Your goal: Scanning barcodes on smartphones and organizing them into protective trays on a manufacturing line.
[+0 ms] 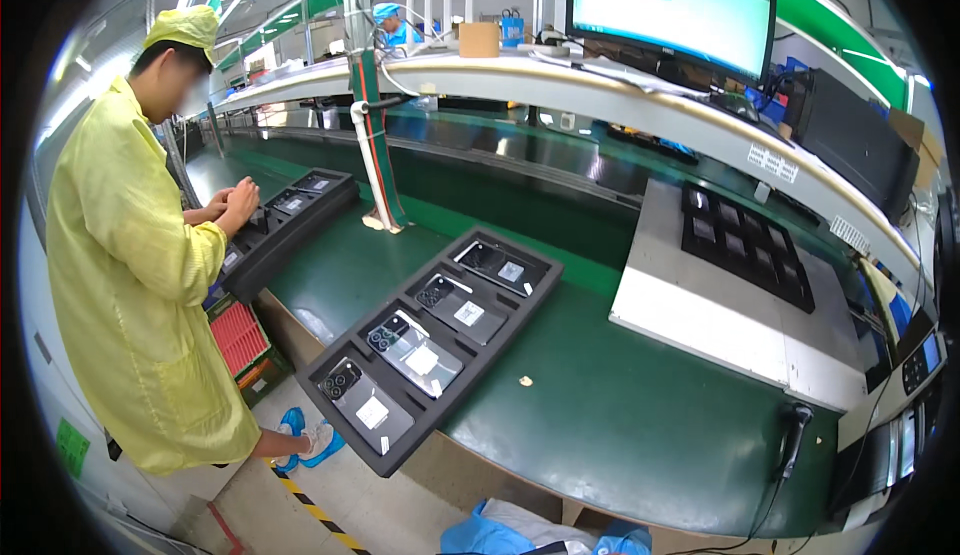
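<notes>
Far left of the frame: one co-worker point(130, 220) in a yellow coat and cap stands at the bench. The co-worker's two hands point(238, 204) meet over a dark tray point(300, 227); what they hold, if anything, cannot be told. At least three phones show in that tray; the count may be incomplete. One crate point(265, 373) with red contents sits below it.

Centre: one black foam tray point(472, 362) lies aslant on the green bench point(580, 395). It contains four phones point(368, 407), one per compartment, camera ends toward the upper left. Four white labels point(421, 360) counted, one on each phone.

Lower centre: blue and grey cloth point(515, 527) at the frame's edge. The wearer's left hand and right hand are both out of view; whether the fingers are clenched, released or grasping cannot be told.

Right: one white board point(680, 320) bears one further black tray point(740, 271), its pieces in two rows, too small to count surely. One monitor point(670, 5) at upper right; one black scanner point(796, 433) at lower right.

Assessment: the step in hand appears to be phones set out in the central tray. Further handling would call for a hand over one compartment, fingertips on the phone's edges.
</notes>
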Motion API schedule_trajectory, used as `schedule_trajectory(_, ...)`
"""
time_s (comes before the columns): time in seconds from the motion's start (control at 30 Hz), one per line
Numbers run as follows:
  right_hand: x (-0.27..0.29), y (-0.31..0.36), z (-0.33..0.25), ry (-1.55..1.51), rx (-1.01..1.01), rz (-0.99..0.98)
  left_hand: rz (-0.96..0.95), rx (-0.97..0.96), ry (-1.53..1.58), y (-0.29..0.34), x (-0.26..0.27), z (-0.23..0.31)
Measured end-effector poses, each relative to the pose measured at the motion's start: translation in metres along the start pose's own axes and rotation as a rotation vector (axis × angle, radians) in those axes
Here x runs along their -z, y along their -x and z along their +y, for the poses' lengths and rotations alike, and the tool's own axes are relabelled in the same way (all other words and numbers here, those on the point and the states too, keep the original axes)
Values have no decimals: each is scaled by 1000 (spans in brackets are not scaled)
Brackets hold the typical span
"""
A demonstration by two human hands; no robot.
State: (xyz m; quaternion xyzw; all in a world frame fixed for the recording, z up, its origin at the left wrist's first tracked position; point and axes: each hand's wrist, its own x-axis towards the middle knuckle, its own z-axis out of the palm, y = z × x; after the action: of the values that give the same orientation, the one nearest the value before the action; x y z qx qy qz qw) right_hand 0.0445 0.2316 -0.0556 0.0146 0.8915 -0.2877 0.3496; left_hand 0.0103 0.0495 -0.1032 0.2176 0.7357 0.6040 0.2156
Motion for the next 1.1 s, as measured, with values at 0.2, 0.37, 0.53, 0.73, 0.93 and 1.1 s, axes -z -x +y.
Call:
schedule_trajectory(0.2,-3,1,-36,296,-182,146,22,19,-35,6,7,12)
schedule_trajectory(0.37,9,-1,-51,252,-103,71,-121,-43,134,40,62,47)
schedule_trajectory(0.53,15,-3,-57,224,-73,39,361,-95,353,145,147,127)
schedule_trajectory(0.73,22,-8,-60,225,-49,22,1478,-276,29,278,278,158)
schedule_trajectory(0.93,29,-9,-62,233,-26,0,1885,222,-782,293,362,108)
schedule_trajectory(1.1,33,-10,-64,232,-18,-16,1904,275,-781,285,363,87)
